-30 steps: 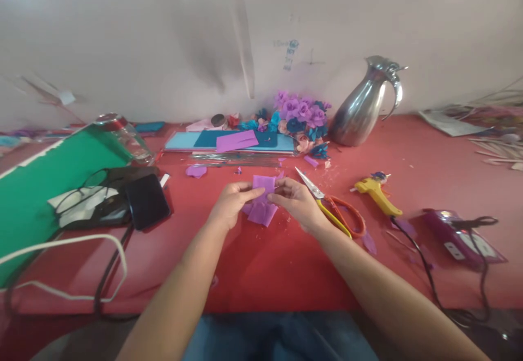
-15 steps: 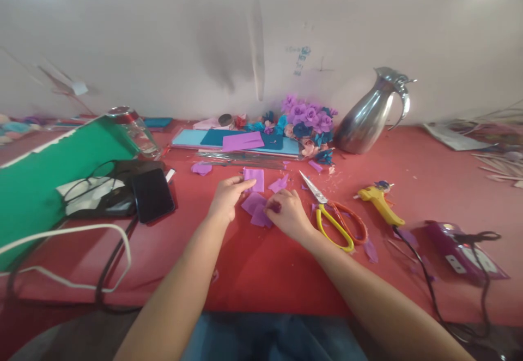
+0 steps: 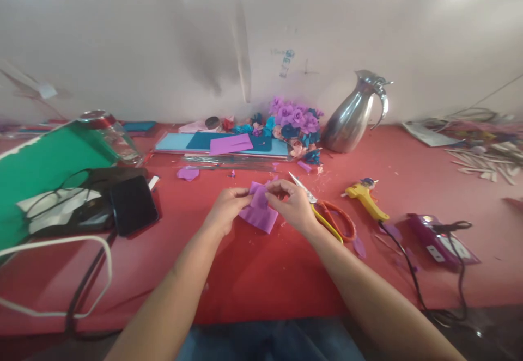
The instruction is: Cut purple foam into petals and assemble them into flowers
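Observation:
Between my two hands is a small piece of purple crepe paper (image 3: 259,196). My left hand (image 3: 229,207) pinches its left side between thumb and fingers. On the right side, my right hand (image 3: 291,202) grips the same piece with thumb and fingertips. Below it lies more purple paper (image 3: 258,218) on the red table (image 3: 261,279). Just right of my right hand lie scissors (image 3: 333,216) with one yellow and one orange handle, partly hidden behind that hand. A purple paper scrap (image 3: 188,173) lies off to the left.
Purple paper flowers (image 3: 292,115) and a steel jug (image 3: 353,113) stand at the back. A yellow glue gun (image 3: 368,200) and a purple power strip (image 3: 439,238) with cables lie right. A phone (image 3: 134,206), glasses and a glass jar (image 3: 114,138) are left.
My right hand has come up from the lower paper pieces to the piece in my left hand; both now hold it, over the lower paper. The view has shifted slightly right.

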Demonstrator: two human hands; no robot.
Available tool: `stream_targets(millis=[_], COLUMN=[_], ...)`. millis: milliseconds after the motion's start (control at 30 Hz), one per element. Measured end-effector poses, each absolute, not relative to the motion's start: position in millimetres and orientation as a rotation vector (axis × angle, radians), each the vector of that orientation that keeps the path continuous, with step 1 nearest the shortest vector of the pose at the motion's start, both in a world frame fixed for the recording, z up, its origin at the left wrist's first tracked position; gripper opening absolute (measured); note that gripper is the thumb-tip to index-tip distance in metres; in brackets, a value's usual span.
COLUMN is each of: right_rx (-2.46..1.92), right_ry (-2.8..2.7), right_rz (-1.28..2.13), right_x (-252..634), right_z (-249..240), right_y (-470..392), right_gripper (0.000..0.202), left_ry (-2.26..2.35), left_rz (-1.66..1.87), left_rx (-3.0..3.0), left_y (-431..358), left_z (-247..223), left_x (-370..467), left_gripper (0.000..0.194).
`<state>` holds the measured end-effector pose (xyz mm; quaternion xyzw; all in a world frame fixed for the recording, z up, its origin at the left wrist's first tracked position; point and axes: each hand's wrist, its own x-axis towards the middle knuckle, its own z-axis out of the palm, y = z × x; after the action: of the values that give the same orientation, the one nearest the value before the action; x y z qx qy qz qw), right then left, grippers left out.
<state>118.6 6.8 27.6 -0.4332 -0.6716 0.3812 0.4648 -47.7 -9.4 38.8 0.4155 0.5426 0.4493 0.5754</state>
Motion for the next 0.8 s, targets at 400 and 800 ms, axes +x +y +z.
stream_targets(millis=[400, 800], right_rx=[-1.017, -0.956], right_ry=[-1.739, -1.518], right_rz=[0.875, 1.235], right_x=[125.4, 121.7], right_z=[30.3, 31.2], right_y=[13.7, 11.3], right_gripper=[0.002, 0.012], left_ry=[1.255, 1.212], left_rz=[0.996, 0.947], left_rx=[1.064, 1.085], left_y=[-13.2, -12.0], left_z=[50.4, 43.3], left_x=[-45.6, -47.9], left_gripper=[0.026, 0.028])
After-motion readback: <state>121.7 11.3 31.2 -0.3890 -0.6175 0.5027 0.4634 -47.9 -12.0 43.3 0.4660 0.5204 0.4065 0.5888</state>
